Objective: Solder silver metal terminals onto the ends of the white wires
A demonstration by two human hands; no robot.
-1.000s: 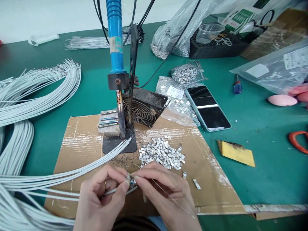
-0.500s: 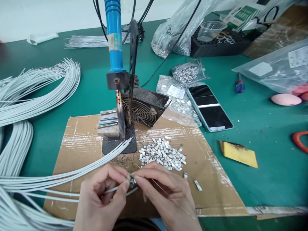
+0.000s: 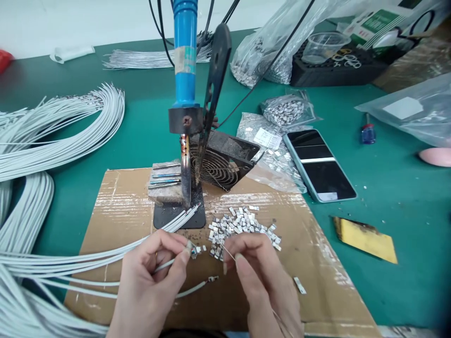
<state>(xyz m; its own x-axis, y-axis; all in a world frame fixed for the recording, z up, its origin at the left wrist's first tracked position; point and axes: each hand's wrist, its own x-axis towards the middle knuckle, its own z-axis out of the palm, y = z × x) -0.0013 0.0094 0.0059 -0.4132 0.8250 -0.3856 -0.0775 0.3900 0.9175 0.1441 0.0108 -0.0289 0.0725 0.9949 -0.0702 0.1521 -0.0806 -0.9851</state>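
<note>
Pinching a white cable (image 3: 165, 266) close to its end between thumb and forefinger of the left hand (image 3: 151, 277), with the other fingers curled toward the palm. At the cable's tip, just past the fingernails, a small shiny metal clip (image 3: 198, 250). Gripping a thin wire (image 3: 229, 252) with the right hand (image 3: 264, 286), thumb and forefinger closed on it, remaining fingers bent; wire tip aimed up and left, near the clip but apart from it. Both hands in over the near edge of the cardboard (image 3: 120, 197).

On a plastic bag (image 3: 248, 124) at the cardboard's far right corner, a white printed label (image 3: 268, 138), too small to read. Around the blue handle of the soldering iron (image 3: 185, 84), a worn pale sticker, unreadable. Toward the table's far right corner, a box (image 3: 378, 26) with a green panel, its print illegible.

Just beyond the right hand, a loose heap of flat silvery metal pieces (image 3: 243, 227); nearer the cardboard's right edge, a single piece (image 3: 299, 285). Between the hands, a second white cable (image 3: 193, 289), metal-tipped. By the cardboard's far edge, a dusty black fan (image 3: 218, 164) with a ringed wire guard. Right of the cardboard on the green table (image 3: 148, 117), a glossy phone (image 3: 317, 148) and a scorched yellow sponge (image 3: 366, 239).
</note>
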